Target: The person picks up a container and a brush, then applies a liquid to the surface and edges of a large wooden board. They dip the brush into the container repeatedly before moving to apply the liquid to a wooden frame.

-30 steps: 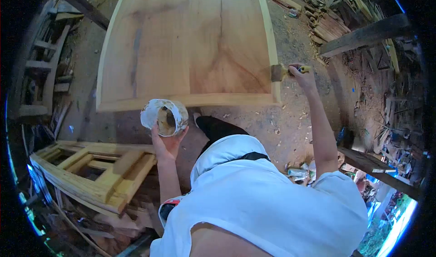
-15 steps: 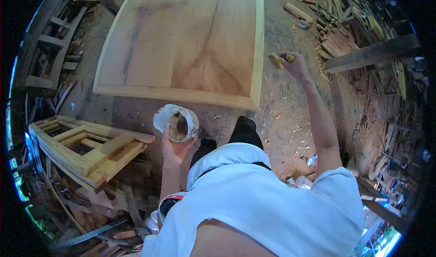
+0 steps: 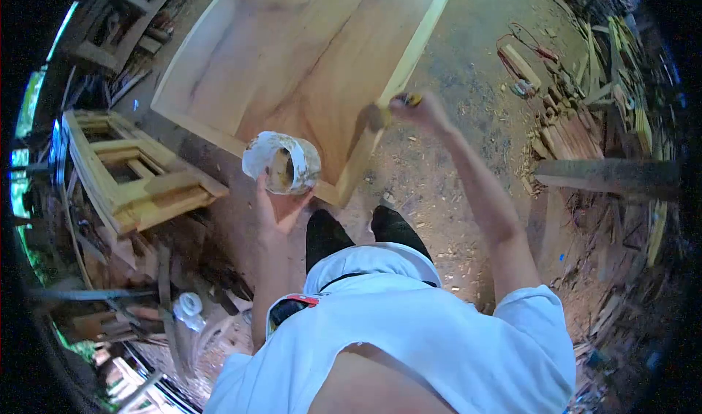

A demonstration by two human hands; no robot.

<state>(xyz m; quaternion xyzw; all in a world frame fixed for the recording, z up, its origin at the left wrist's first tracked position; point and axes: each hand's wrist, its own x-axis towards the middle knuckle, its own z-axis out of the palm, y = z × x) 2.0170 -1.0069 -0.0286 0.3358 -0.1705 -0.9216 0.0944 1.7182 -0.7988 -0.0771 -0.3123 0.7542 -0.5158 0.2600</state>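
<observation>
In my left hand (image 3: 275,208) is a white, stained plastic tub (image 3: 306,164), gripped from below with its mouth tilted toward me; brownish residue coats its inside. My right hand (image 3: 426,114) is closed around the handle of a paintbrush (image 3: 377,117). The bristles are at the right edge of a large wooden panel (image 3: 270,70), overlapping its pale border strip. This panel has a light frame, a dark crack along its middle and brown grain patches near its close end. The tub overlaps the panel's near edge in this view.
To the left, wooden window-like frames (image 3: 146,165) lie stacked. Cut wood pieces (image 3: 570,133) pile up on the right beside a thick post (image 3: 607,176). A red cord (image 3: 537,47) lies by a block. Shavings litter the dirt floor (image 3: 439,195), and scrap lines both sides.
My right hand has brought the brush from beside the panel leftward to its right edge. My view has turned and moved closer to the panel; the tub stays in my left hand.
</observation>
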